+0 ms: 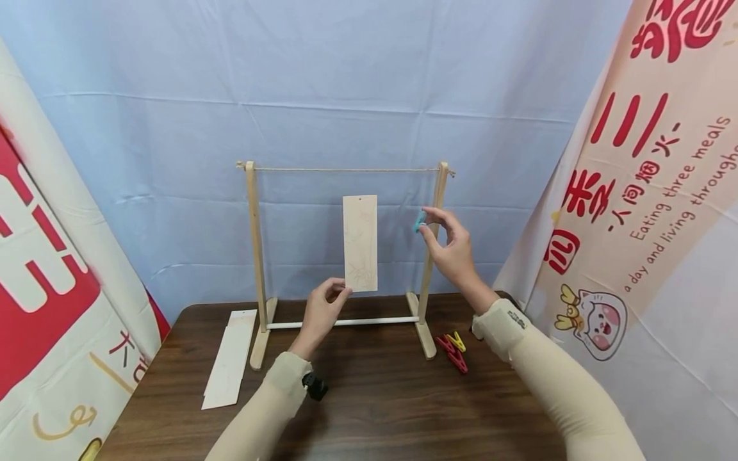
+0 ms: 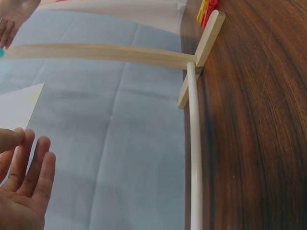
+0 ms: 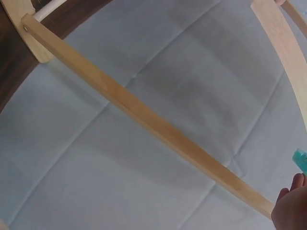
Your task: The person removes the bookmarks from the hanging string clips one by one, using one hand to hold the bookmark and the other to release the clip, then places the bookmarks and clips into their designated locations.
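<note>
My left hand (image 1: 324,310) pinches a pale rectangular card (image 1: 360,240) at its lower left corner, between thumb and fingertips. The card stands upright in the air, with a small hole near its top edge and faint plant-like drawing on its face. To the right, my right hand (image 1: 452,246) pinches a light blue clothespin (image 1: 419,221) between thumb and index finger, level with the card and apart from it. Behind both is a wooden frame (image 1: 256,237) with a string (image 1: 346,169) tied across its top. In the right wrist view, the clothespin (image 3: 301,160) shows at the right edge.
Several clothespins, red (image 1: 457,360) and yellow (image 1: 458,340), lie on the dark wooden table (image 1: 403,410) by the frame's right foot. More pale cards (image 1: 230,362) lie overlapping at the left. A white rod (image 1: 375,321) joins the frame's uprights low down. A light blue cloth hangs behind.
</note>
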A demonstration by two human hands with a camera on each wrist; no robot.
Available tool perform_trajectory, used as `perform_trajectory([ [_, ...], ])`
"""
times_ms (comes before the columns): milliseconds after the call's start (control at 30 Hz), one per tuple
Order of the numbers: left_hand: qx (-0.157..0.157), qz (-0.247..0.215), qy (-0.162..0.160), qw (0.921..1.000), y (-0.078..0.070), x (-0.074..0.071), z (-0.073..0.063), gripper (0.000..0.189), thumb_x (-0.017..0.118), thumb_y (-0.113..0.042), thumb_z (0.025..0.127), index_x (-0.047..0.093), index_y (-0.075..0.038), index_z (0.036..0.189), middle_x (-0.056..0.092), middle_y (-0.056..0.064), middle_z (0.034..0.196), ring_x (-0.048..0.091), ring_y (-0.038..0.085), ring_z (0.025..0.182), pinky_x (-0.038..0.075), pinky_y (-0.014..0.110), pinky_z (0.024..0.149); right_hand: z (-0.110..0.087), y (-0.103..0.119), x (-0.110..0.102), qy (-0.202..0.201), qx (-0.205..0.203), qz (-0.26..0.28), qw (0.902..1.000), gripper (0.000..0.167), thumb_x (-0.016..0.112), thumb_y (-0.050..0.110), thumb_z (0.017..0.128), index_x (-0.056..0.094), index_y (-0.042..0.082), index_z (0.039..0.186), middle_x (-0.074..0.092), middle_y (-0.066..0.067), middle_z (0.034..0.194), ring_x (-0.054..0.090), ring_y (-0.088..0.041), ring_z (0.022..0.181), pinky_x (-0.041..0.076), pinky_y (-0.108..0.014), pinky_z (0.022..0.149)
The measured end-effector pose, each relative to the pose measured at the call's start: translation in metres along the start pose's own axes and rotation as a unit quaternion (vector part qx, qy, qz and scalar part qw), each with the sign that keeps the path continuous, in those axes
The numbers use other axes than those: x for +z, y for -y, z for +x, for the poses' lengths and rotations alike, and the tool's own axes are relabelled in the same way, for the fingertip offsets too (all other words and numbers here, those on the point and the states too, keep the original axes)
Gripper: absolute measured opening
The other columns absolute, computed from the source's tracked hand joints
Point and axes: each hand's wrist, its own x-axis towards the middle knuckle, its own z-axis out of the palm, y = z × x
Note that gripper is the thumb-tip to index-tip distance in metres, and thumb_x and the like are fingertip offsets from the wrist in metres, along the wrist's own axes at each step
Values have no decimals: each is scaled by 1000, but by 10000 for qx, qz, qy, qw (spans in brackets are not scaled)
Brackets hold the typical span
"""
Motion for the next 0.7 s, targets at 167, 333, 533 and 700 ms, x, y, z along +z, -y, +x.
perform_trajectory([
  [167, -28, -30, -39, 10000, 0, -4, -3, 14, 78, -10, 101, 76, -1, 112, 78, 13, 100, 75, 23, 96, 58, 28, 87, -7, -7, 1, -39, 96, 40, 9999, 40, 69, -21, 93, 64, -15, 133, 66, -22, 109, 63, -37, 106, 48, -32, 112],
  [333, -27, -109, -89, 9999, 2, -6, -5, 14, 78, -9, 100, 76, 0, 111, 78, 14, 99, 76, 26, 97, 60, 36, 90, -12, 8, 3, 15, 75, 136, 9999, 37, 68, -22, 93, 63, -19, 130, 66, -23, 108, 64, -38, 105, 49, -33, 111],
  [533, -78, -175, -91, 9998, 6, -6, -8, 14, 78, -8, 100, 77, -1, 112, 78, 13, 99, 76, 29, 98, 60, 41, 92, -23, 8, 4, 139, 158, 170, 9996, 37, 68, -22, 93, 63, -18, 130, 67, -25, 109, 64, -40, 106, 49, -31, 111],
  [700, -120, -154, -113, 9997, 7, -6, -9, 14, 78, -9, 100, 77, -2, 112, 78, 12, 99, 76, 28, 97, 60, 38, 91, -34, -11, 3, 183, 265, 185, 9993, 42, 70, -21, 93, 65, -12, 133, 68, -20, 111, 64, -37, 107, 49, -30, 111],
])
